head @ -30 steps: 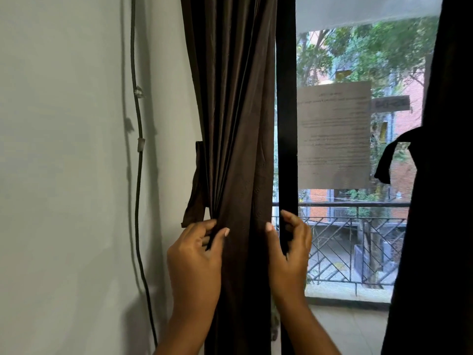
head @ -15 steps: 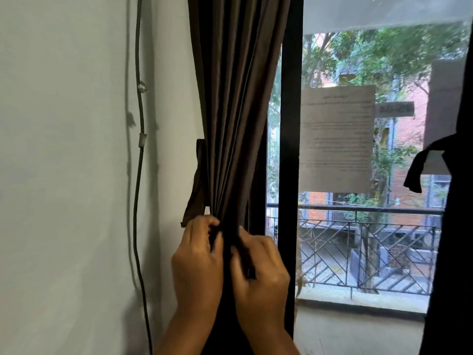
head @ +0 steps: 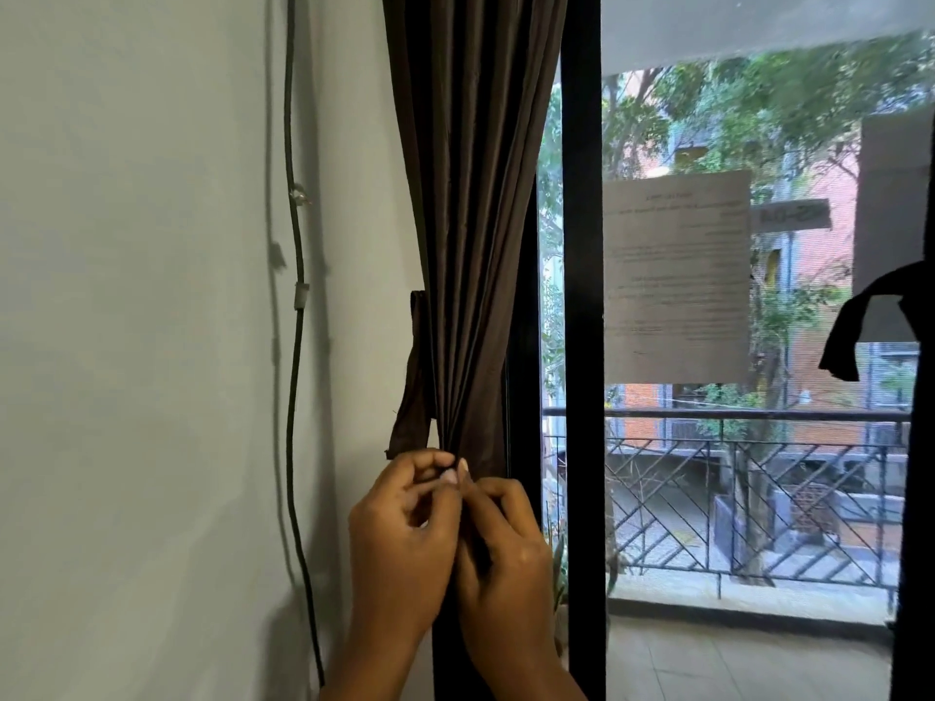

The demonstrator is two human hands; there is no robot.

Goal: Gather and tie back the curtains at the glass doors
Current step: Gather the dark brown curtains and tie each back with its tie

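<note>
Beside the grey wall [head: 152,296], left of centre, the curtain [head: 475,245] hangs vertical, both the left hand [head: 399,543] and right hand [head: 506,554] pinching its gathered folds low in frame, while the tie [head: 412,392] dangles just up-left, nearest the left hand.

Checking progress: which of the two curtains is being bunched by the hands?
The brown curtain beside the wall, gripped by the left hand and right hand; the dark curtain at the right edge hangs untouched.
</note>
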